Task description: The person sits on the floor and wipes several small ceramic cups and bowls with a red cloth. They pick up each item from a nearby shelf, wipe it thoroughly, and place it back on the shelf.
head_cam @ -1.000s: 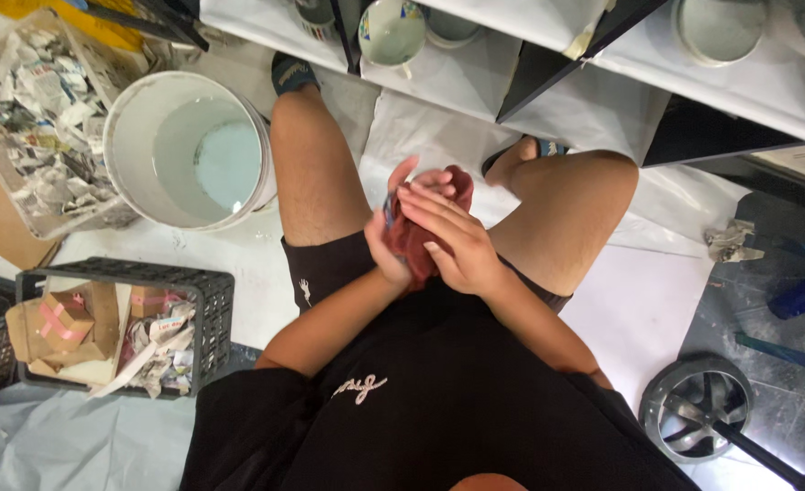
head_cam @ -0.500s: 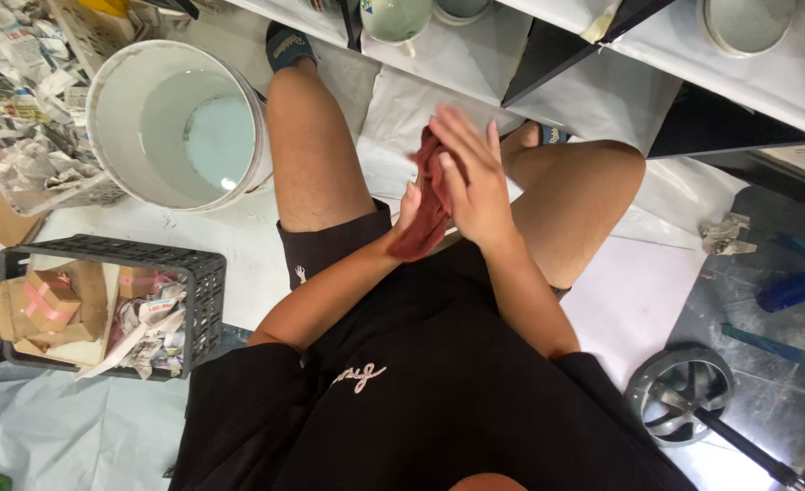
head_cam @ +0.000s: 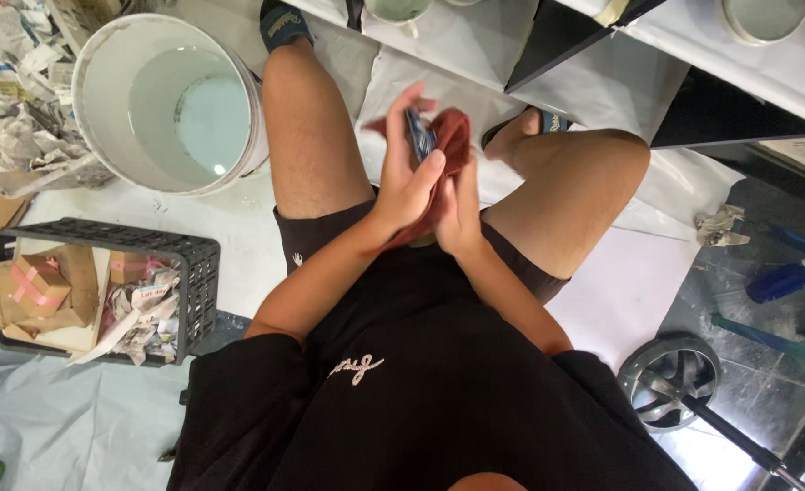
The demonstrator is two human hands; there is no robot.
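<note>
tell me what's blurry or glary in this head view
Head view: the left hand is motion-blurred at the fingertips, over the red cloth held with the right hand; a small glare spot sits on the water in the white bucket; the black crate is sharp.

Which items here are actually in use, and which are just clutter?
In use:
- left hand
- right hand
- red cloth
- small dark blue object, held in the cloth

Lying about:
- white bucket
- black crate of cardboard and paper
- crumpled newspaper
- metal wheel
</note>
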